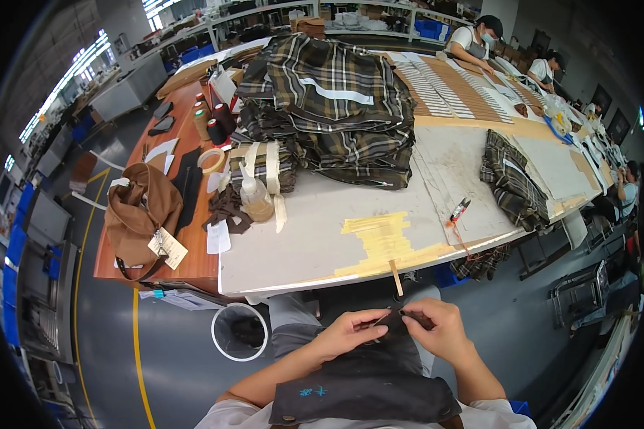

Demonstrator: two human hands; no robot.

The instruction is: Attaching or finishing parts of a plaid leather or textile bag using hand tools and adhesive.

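Note:
Over my lap, my left hand [358, 330] and my right hand [436, 330] face each other, fingers pinched on a small dark piece [393, 319]; a thin item shows at my left fingertips, too small to name. A grey apron [358, 392] covers my body and thighs. Just beyond my hands, a narrow wooden stick [396, 279] juts from the table edge below a patch of yellow tape [372, 236]. On the grey work surface [293, 254] lie red-handled snips [460, 211] with orange cord.
Plaid fabric piles [325, 107] [515, 179], thread cones [222, 121], a glue bottle [257, 196] and a brown bag [139, 214] sit on the table. A bin [239, 332] stands left of my legs. Co-workers [469, 50] [544, 71] [626, 196] are at the right and back.

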